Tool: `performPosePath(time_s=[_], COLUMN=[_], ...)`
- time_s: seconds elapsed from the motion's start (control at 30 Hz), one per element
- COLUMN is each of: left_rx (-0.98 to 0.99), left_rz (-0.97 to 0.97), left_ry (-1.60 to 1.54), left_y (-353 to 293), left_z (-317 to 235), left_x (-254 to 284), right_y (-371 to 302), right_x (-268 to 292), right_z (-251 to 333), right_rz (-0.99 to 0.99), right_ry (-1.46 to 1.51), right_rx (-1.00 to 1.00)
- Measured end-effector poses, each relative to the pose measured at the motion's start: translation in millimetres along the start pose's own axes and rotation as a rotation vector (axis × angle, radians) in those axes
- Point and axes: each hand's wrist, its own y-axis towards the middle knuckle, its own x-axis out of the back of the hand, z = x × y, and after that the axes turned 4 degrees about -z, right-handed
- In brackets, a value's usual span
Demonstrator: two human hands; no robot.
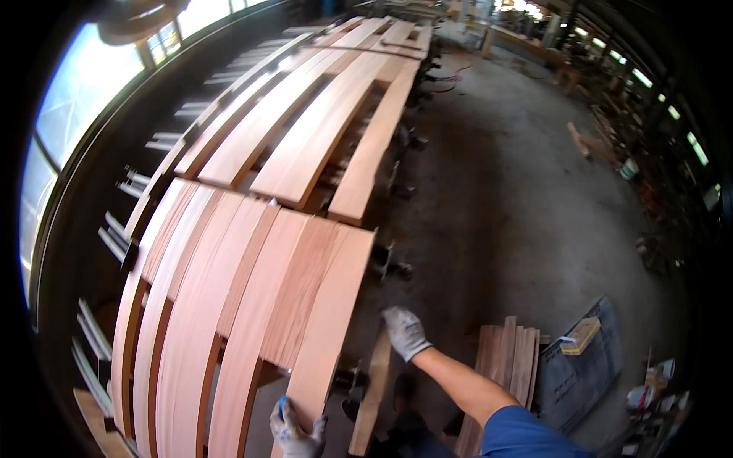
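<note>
My left hand, in a pale work glove, is at the near end of the rightmost pale board on the long rack. Its fingers are closed around a small blue thing, mostly hidden by the glove. My right hand, also gloved, reaches out beyond the rack's right side. It is closed at the upper end of a narrow, upright wooden board; the fingers on the far side are hidden. Several reddish planks lie side by side to the left, with dark gaps between some.
More planks continue along the rack, past a dark crossbar. Clamp hardware juts from its right side. Beside my right arm are stacked dark boards and a grey panel bearing a yellowish block. Metal arms stick out at left.
</note>
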Motion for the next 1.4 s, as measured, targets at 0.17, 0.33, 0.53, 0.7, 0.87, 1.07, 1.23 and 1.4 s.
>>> performPosePath(time_s=[0.17,0.33,0.53,0.7,0.87,1.07,1.23,1.4], left_rx=[-0.01,-0.026,-0.047,-0.048,-0.016,-0.006,-0.01,-0.032], left_rz=[0.016,0.021,-0.019,0.023,0.027,-0.015,-0.054,-0.089], left_ry=[0.01,0.014,0.044,0.043,0.048,0.03,0.004,0.02], left_y=[2.9,3.5,-2.3,2.4,-0.6,-9.5,-5.1,-8.1], left_z=[-6.3,-9.0,-5.2,-8.2,-5.8,9.8,-3.4,23.0], left_x=[-2.6,-5.2,-2.6,-5.4,-1.5,-21.6,-21.0,-30.5], right_y=[-19.4,-75.1,-98.4,-209.2,-219.5,-134.6,-74.4,-19.9], right_x=[33.4,-55.1,-70.6,-192.0,-173.3,39.4,140.0,134.4], right_z=[4.0,-15.6,21.6,-10.6,29.3,117.8,145.0,168.8], right_rz=[0.282,0.192,0.265,0.513,0.715,0.512,-0.139,-0.241], right_ry=[-0.218,0.443,1.221,0.773,0.906,0.906,0.417,-0.133], right_rx=[0.123,-0.348,-1.186,-0.948,-0.746,-0.73,-0.404,0.079])
